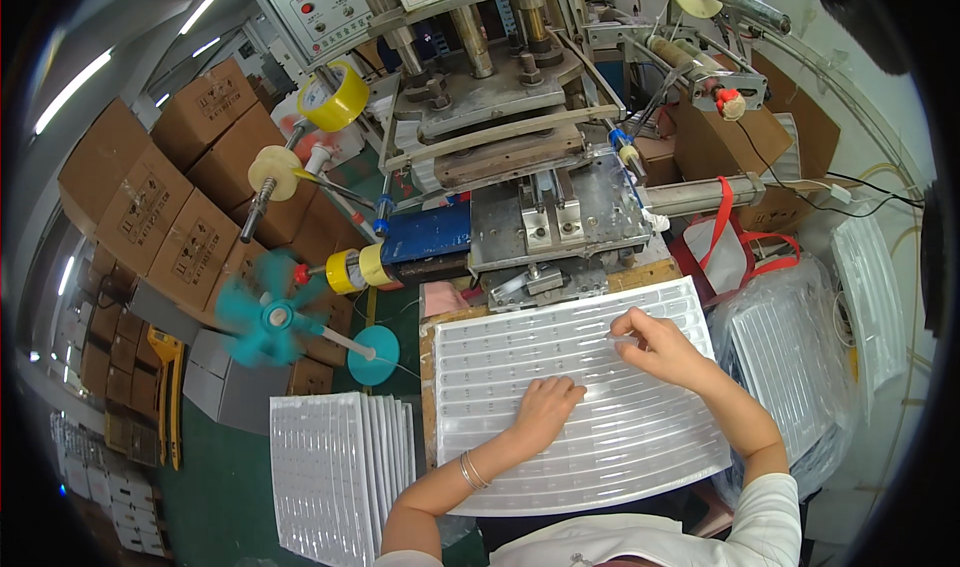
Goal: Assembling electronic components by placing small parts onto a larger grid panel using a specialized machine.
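Behind the bench, the press: a metal machine (497, 102) with thick posts and a flat lower plate, standing just beyond the work.
Cartons: brown boxes (165, 229) piled at the left, well apart from the hands.
Ribbed sheet: the whitish, shiny ribbed sheet (500, 362) being handled lies flat on the wooden bench (429, 397), covering most of it. If a forearm catches its near edge, it could slide askew; hard leaning could dent the ribs.
Left stack: similar sheets (318, 472) stand below the bench's left side; a bump from the left elbow might topple them.
Right stack: more ribbed sheets (775, 367) in clear wrap, near the right arm.
Teal fan: its blades (276, 315) are blurred, apparently spinning; a draught could shift light pieces.
Left hand: palm down (545, 410) on the sheet, fingers loosely bent; whether anything is gripped underneath, I cannot tell.
Right hand: raised over the sheet's far right part (650, 349), thumb and forefinger pinched together.
Small clear piece: seemingly between those fingertips (619, 340); a loose pinch could drop it among the ribs, where clear on white would be hard to find.
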Available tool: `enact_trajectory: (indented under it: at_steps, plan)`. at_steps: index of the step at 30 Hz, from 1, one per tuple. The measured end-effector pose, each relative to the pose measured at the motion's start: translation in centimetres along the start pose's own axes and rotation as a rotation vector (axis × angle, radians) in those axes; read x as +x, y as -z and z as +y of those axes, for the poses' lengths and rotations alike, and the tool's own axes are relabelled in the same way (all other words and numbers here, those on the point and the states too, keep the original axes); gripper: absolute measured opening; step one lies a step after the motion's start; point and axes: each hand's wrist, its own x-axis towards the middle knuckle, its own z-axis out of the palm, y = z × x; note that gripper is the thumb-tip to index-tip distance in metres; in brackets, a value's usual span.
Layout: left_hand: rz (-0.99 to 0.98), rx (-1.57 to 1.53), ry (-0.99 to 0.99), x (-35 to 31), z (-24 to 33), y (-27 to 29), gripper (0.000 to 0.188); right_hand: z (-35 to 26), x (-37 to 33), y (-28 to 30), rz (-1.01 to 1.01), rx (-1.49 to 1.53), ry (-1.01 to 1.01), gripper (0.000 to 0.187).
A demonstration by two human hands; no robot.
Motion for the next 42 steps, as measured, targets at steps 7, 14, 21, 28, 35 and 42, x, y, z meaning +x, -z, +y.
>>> enact_trajectory:
  at_steps: [7, 14, 21, 28, 35, 42]
  plan:
    - [0.139, -0.073, 0.022, 0.0, 0.6, 1.9, 0.026, 0.0, -0.5, -0.2, 0.138, -0.072, 0.165, 0.018]
    - [0.276, -0.117, 0.122, 0.7, -0.8, 5.5, 0.025, 0.2, 1.4, -2.8, 0.307, -0.150, 0.319, 0.020]
    - [0.406, -0.160, 0.246, 0.3, -2.8, 6.7, 0.027, 1.4, 2.6, -2.9, 0.324, 0.003, 0.161, 0.021]
    - [0.631, -0.066, 0.387, 4.3, -4.9, 9.0, 0.031, 1.7, 3.4, -1.4, 0.371, 0.058, 0.170, 0.025]
    - [0.809, 0.406, 0.201, 17.4, -8.4, 13.2, 0.033, -0.4, 7.4, 1.9, 0.595, -0.195, 0.347, 0.023]
    - [0.839, 0.257, 0.121, 13.7, -6.2, 13.1, 0.026, -2.3, 14.2, 1.8, 0.806, -0.591, 0.585, 0.020]
